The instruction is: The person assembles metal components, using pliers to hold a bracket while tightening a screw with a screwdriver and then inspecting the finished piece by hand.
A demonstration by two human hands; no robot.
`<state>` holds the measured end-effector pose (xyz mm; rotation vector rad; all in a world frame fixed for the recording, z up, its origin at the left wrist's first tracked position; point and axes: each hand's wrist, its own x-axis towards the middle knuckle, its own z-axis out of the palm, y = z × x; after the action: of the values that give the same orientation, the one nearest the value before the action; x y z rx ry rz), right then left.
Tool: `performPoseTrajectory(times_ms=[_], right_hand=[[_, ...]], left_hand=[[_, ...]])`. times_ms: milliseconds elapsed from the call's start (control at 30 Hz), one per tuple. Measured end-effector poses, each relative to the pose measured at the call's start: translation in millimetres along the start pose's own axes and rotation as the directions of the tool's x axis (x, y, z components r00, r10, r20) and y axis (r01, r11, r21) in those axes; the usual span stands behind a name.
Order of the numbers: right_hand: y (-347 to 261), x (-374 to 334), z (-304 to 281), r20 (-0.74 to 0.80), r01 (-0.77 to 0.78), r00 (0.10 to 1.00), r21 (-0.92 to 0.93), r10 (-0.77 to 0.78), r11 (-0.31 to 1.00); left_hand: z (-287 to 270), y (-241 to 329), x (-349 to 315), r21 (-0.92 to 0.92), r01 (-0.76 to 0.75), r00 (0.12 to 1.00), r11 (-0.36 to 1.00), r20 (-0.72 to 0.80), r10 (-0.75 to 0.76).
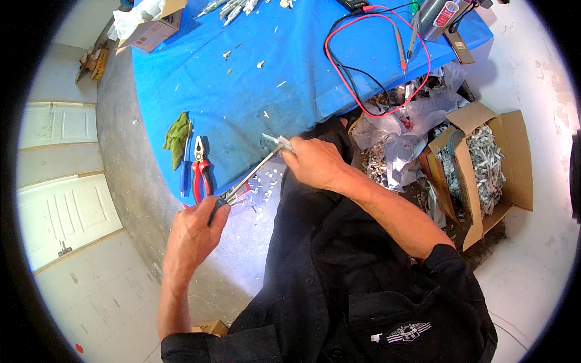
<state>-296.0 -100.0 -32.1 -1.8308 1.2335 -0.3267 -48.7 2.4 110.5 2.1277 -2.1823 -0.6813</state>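
My left hand (192, 235) is closed around the dark handle of a screwdriver (254, 172), just off the table's near edge. Its long metal shaft slants up to the right, and the tip meets a small pale grey part (278, 143). That slim part is pinched in the fingers of my right hand (316, 162), which hide one end of it. Left of them, on the blue cloth, lie pliers (198, 170) with red and black handles. Beside the pliers rest a tool with a blue handle (185, 174) and a crumpled green cloth (177, 138).
A blue-covered table (242, 91) carries scattered pale bits and several grey parts (235, 8) at the far edge. Red and black test leads (327, 43) loop over its right side near a metal cylinder (433, 23). Cardboard boxes stand at far left (162, 31) and right (517, 160).
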Motion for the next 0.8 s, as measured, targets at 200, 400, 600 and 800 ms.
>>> performPoseTrajectory(times_ms=[200,400,600,800], right_hand=[[1,1,-1,0.015,-0.001,1.000,-0.023,0.001,1.000],[1,0,1,0.010,0.009,1.000,-0.023,-0.008,1.000],[4,0,5,-0.049,0.037,0.998,-0.033,-0.039,0.999],[11,2,10,-0.135,0.059,0.989,-0.041,-0.064,0.997]], left_hand=[[-6,4,9,0.122,-0.061,0.998,0.991,0.012,0.060],[-3,0,13,-0.046,0.028,0.997,0.999,0.077,-0.024],[17,-20,10,-0.186,0.118,0.987,0.975,0.132,-0.095],[26,-16,8,-0.214,0.089,0.995,0.973,0.057,-0.078]])
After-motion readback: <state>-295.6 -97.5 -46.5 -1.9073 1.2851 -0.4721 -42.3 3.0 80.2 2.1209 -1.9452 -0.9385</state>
